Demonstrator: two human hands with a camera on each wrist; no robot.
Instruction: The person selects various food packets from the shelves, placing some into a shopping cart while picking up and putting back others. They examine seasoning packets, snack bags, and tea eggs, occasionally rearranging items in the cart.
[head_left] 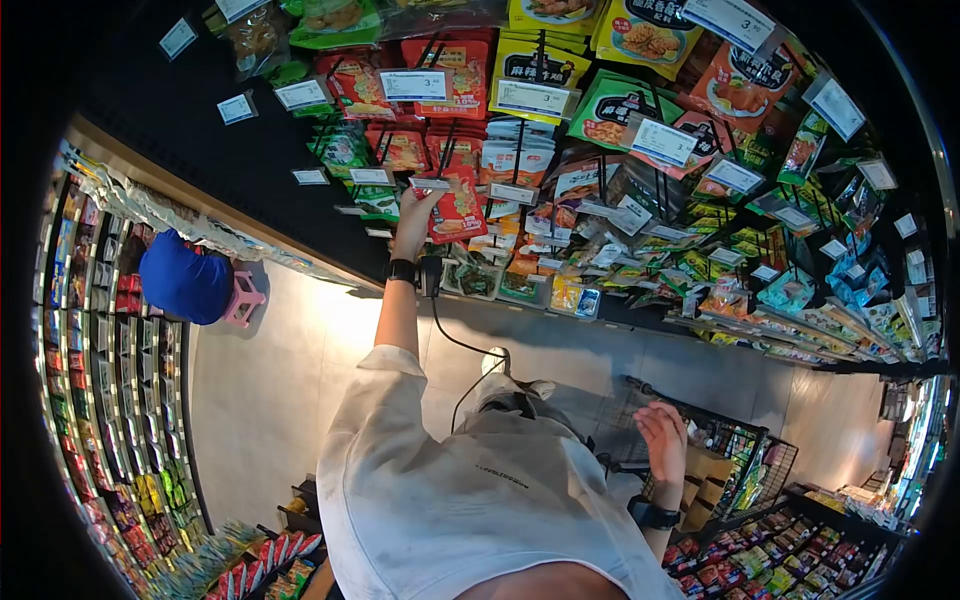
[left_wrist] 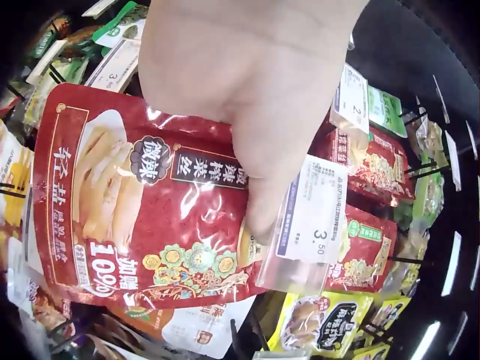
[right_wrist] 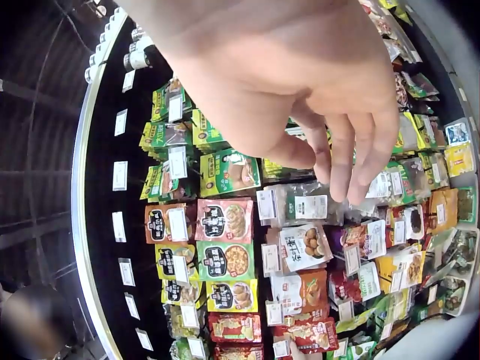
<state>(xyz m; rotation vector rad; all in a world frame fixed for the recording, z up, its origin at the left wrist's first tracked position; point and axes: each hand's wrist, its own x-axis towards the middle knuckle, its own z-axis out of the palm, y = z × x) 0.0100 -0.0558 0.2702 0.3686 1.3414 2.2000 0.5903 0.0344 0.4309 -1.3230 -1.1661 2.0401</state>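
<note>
My left hand point(head_left: 413, 222) is raised to the hanging rack and pinches a red packet of pickled mustard shreds point(head_left: 458, 212) at its edge. In the left wrist view, the thumb of that hand point(left_wrist: 240, 82) lies over the edge of the packet point(left_wrist: 150, 202), whose printed front faces the camera. A price tag point(left_wrist: 309, 225) on its hook stands right beside the thumb. My right hand point(head_left: 663, 445) hangs at my side, fingers loosely bent and holding nothing. In the right wrist view, the hand point(right_wrist: 300, 97) overlaps racks of packets.
Red packets point(head_left: 455, 152) and yellow packets point(head_left: 540, 70) hang on hooks around the left hand, with price tags in front. A wire cart point(head_left: 745, 450) stands near my right hand. Beyond the aisle, a person in blue point(head_left: 185, 278) is by a pink stool point(head_left: 243, 298).
</note>
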